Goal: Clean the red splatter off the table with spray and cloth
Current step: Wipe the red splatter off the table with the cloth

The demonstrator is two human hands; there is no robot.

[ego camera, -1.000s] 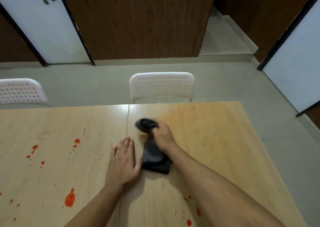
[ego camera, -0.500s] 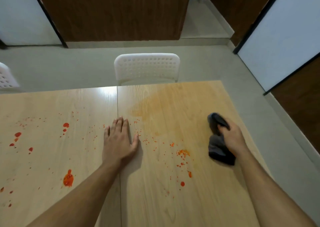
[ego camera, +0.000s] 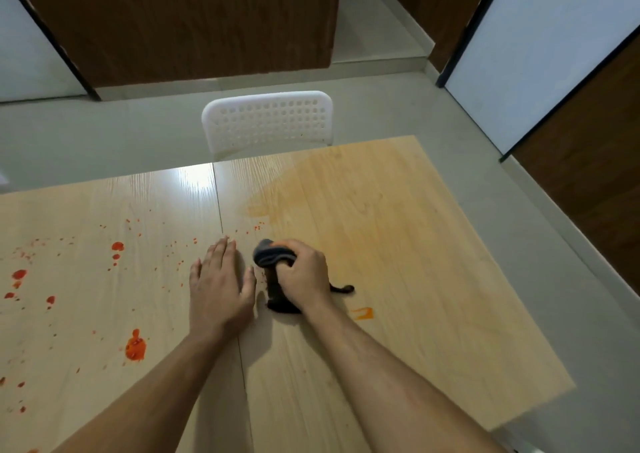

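Wiping at the table's [ego camera: 433, 279] centre seam, beside red splatter [ego camera: 135, 347]

Right hand [ego camera: 304, 278] curled tight around dark cloth [ego camera: 273, 258], pressing it down; left hand [ego camera: 218, 286] flat, fingers straight, just beside it; orange smear [ego camera: 363, 313] near right wrist.

A white perforated chair [ego camera: 266, 120] stands tucked against the far edge of the pale wood surface [ego camera: 398, 245]. Beyond it lie a grey floor [ego camera: 104, 134], dark wood wall panels [ego camera: 194, 20] and white panels [ego camera: 540, 47] at the right. Light glares near the surface's far edge.
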